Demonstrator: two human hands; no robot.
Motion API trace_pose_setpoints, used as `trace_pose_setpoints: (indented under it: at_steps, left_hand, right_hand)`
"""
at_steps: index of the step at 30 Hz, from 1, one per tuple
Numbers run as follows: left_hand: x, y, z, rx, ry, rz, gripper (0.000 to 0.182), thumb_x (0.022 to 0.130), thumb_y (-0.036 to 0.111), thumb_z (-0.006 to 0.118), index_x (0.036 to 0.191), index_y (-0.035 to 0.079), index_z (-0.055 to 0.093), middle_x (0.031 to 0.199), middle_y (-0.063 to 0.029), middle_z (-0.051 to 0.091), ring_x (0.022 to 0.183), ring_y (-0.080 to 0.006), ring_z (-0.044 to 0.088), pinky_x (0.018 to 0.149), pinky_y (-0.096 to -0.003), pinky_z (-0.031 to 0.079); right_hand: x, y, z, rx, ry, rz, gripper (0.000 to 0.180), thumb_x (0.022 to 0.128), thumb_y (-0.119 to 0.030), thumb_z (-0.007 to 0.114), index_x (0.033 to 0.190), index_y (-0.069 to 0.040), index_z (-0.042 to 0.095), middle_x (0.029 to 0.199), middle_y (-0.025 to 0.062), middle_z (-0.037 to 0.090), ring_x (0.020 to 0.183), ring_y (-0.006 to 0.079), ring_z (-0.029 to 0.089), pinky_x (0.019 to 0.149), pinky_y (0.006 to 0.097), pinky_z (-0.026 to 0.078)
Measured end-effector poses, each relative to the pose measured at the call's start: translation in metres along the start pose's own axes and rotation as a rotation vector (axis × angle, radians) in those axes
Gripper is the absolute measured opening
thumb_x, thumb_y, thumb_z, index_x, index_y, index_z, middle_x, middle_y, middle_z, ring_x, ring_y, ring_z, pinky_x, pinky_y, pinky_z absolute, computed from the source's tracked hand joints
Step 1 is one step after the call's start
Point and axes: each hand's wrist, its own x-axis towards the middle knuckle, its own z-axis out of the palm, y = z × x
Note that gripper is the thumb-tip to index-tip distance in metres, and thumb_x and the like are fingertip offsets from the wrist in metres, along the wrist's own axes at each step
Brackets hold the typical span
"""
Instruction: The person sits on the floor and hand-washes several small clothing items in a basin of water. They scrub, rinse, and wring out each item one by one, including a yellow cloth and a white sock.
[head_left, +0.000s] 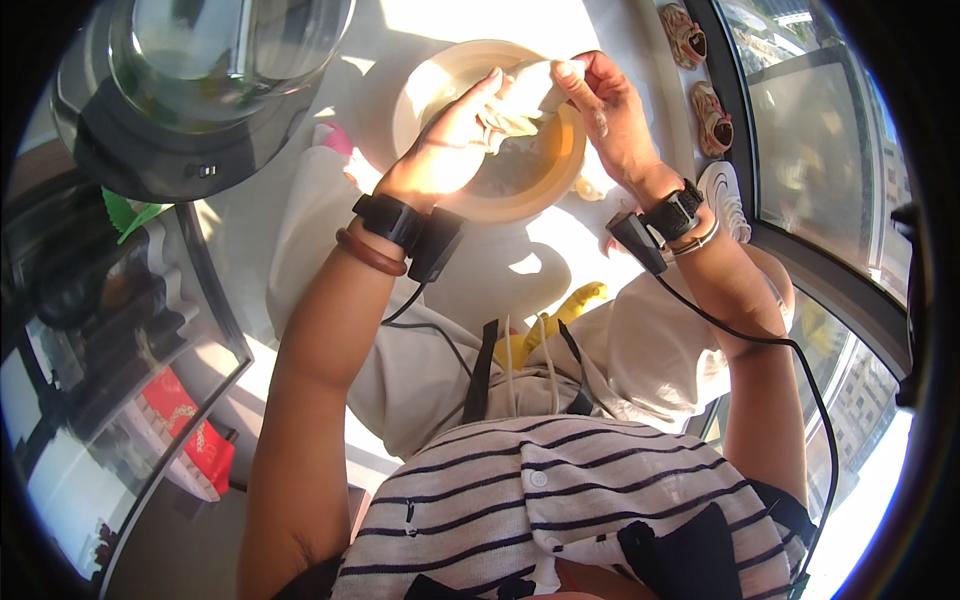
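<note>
A pale, crumpled cloth item (529, 97) is stretched between my two hands above a round cream basin (487, 206). My left hand (454, 142) grips its bunched left part, with the thumb pointing up. The fingers and thumb of my right hand (611, 112) pinch its upper right edge. The basin stands on the floor and seems to hold water, partly sunlit and partly in shade. Strong sun washes out detail on the cloth, so its exact kind cannot be told. Each wrist wears a black strap with a cabled box.
A large glass vessel on a dark round base (187, 150) stands at upper left, above a glass-sided cabinet (217, 300). Small shoes (711, 120) and a white sneaker (724, 199) line the window frame (825, 262) at right. A yellow object (574, 304) lies between my legs.
</note>
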Motion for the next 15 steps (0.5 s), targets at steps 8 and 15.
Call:
trace_pose_setpoints:
  at_steps: [8, 15]
  left_hand:
    - [-0.011, 0.015, -0.004, 0.274, 0.001, 0.043, 0.023, 0.104, 0.023, 0.044, 0.115, 0.007, 0.055, 0.096, -0.0055, 0.063, 0.090, -0.0149, 0.057, 0.076, -0.0257, 0.047]
    - [0.004, 0.017, -0.025, 0.033, -0.288, 0.181, 0.022, 0.100, 0.018, 0.047, 0.101, 0.002, 0.061, 0.092, -0.0065, 0.062, 0.079, -0.0166, 0.053, 0.075, -0.0306, 0.044]
  right_hand:
    - [0.014, 0.003, -0.022, 0.274, 0.381, 0.110, 0.034, 0.101, -0.034, 0.055, 0.107, -0.001, 0.053, 0.081, 0.0052, 0.056, 0.063, 0.0094, 0.047, 0.061, 0.0218, 0.045]
    - [0.017, 0.021, -0.029, 0.377, 0.439, 0.177, 0.034, 0.102, -0.029, 0.054, 0.112, 0.004, 0.049, 0.080, 0.0089, 0.057, 0.059, 0.0119, 0.050, 0.057, 0.0241, 0.046]
